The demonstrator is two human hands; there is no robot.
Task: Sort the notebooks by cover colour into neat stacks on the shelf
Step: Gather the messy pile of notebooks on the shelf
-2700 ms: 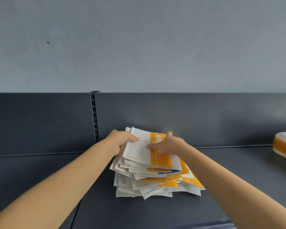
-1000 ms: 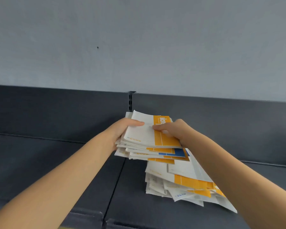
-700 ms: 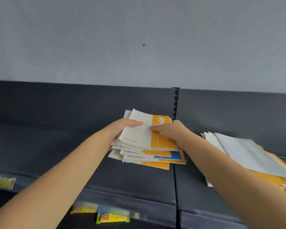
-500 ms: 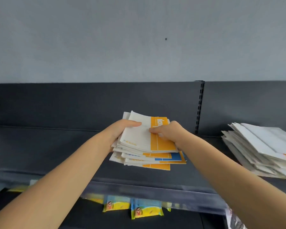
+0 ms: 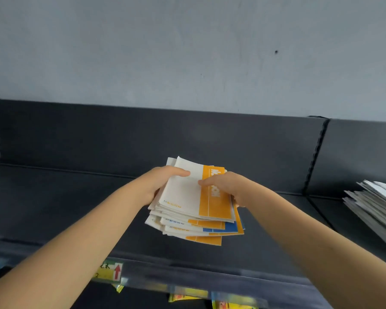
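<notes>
- Orange-topped notebooks (image 5: pixel 194 197) gripped between my left hand (image 5: pixel 163 186) and right hand (image 5: pixel 228 189); mid-carry, I judge.
- Next: lower onto shelf (image 5: pixel 76 208) beneath my hands, split off blue notebook (image 5: pixel 216 228).

- Right of the bundle (image 5: pixel 194 197), a stack (image 5: pixel 374 210) was cut by the edge.
- Below the bundle, packets (image 5: pixel 187 297) were blurred and cropped.
- Under the bundle, fingers of the left hand (image 5: pixel 165 181) and right hand (image 5: pixel 227 186) were hidden.
</notes>
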